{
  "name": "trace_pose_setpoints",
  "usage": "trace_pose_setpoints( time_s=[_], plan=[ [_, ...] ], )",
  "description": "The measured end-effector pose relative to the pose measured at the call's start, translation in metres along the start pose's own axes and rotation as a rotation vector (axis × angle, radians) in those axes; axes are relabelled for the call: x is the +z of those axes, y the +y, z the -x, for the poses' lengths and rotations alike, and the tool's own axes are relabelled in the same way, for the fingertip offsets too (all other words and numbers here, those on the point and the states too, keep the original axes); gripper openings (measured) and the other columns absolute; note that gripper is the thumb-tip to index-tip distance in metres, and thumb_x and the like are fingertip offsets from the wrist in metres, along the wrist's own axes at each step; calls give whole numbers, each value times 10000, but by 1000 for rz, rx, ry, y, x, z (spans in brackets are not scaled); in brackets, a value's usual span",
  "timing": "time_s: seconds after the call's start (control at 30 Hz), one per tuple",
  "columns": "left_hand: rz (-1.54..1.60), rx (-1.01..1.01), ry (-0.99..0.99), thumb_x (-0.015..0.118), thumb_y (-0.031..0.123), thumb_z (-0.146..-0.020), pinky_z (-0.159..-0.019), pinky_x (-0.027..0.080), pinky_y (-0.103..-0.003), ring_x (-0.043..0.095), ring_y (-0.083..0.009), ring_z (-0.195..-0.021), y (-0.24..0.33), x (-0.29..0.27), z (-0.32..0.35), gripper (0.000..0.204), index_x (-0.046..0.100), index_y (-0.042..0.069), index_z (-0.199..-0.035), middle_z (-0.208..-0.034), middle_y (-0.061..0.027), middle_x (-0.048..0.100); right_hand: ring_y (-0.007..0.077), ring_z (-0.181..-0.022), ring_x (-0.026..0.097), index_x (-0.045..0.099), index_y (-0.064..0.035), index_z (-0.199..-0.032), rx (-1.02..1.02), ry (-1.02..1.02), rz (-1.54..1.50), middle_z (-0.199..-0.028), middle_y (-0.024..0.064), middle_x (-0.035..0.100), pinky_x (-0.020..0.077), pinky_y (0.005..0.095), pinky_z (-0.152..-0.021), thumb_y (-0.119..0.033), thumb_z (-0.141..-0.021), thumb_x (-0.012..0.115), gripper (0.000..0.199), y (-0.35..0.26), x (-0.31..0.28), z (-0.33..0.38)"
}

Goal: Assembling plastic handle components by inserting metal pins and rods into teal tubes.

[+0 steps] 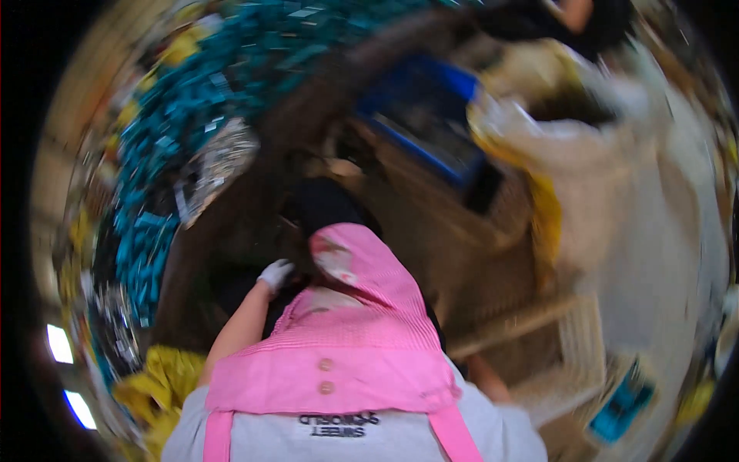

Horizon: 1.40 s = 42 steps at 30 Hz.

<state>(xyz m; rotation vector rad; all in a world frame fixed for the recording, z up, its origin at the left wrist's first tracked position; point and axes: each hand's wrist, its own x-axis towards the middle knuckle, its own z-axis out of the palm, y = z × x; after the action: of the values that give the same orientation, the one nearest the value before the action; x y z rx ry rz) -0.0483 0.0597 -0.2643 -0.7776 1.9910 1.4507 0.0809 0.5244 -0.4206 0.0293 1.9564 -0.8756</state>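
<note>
My left hand (275, 275) wears a white glove and hangs low in front of me, just beside the top edge of my pink apron (346, 339); the picture is smeared, so I cannot tell whether those fingers are spread or curled, or whether they pinch anything. Nearest to it is the dark brown surface (231, 231) below me and the black shape (327, 204) just above the apron's bib. My right forearm shows only as a bare strip at the apron's right edge — the right hand itself is hidden, so its grip I cannot tell either. To my left curves a long heap of teal packets (200, 100) with a patch of silvery foil pieces (219, 165) among them, and a crumpled yellow sheet (165, 377) lies near my left elbow. Ahead to the right stands a blue crate (431, 115), and beside it a big pale sack (616, 177) with its mouth open — a slatted cream basket (573, 350) sits lower right.
</note>
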Motion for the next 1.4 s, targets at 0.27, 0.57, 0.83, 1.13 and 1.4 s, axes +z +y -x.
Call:
trace_pose_setpoints(
  time_s=[0.27,0.57,0.83,1.13,1.4],
  plan=[
    [-4,420,142,492,127,-899,-756,502,-294,611,-178,-820,51,8,49,244,510,-24,-1090,-892,-115,627,304,-893,620,618,-70,-1099,-296,-353,682,-1034,194,632,476,401,-753,-281,-805,583,363,-36,-132,76],
    [210,853,425,501,65,-895,-740,473,-253,594,-120,-792,125,-21,123,137,563,4,-1001,-834,-59,619,295,-791,610,633,-12,-913,-1230,413,369,-843,163,613,474,335,-698,-83,-822,600,119,-425,-204,84],
    [369,969,743,487,12,-884,-733,473,-237,583,-99,-770,149,-96,141,139,555,2,-1005,-800,-53,606,267,-870,595,644,-133,-959,-1690,524,1021,-942,64,591,506,379,-723,-118,-797,532,197,-659,-125,2],
    [-848,1104,983,567,124,-783,-811,479,-374,595,-275,-899,306,-187,30,187,637,126,-956,-917,-112,630,258,-840,591,612,-117,-862,-1686,406,1360,-907,97,560,501,376,-607,-205,-738,562,160,-664,-133,-19],
    [-1903,951,643,483,187,-826,-863,391,-335,561,-152,-982,376,-207,-87,207,648,229,-944,-945,47,615,245,-877,591,567,-89,-927,-1836,529,774,-1094,75,559,523,347,-638,-96,-699,598,229,-639,-164,-22]
  ],
)
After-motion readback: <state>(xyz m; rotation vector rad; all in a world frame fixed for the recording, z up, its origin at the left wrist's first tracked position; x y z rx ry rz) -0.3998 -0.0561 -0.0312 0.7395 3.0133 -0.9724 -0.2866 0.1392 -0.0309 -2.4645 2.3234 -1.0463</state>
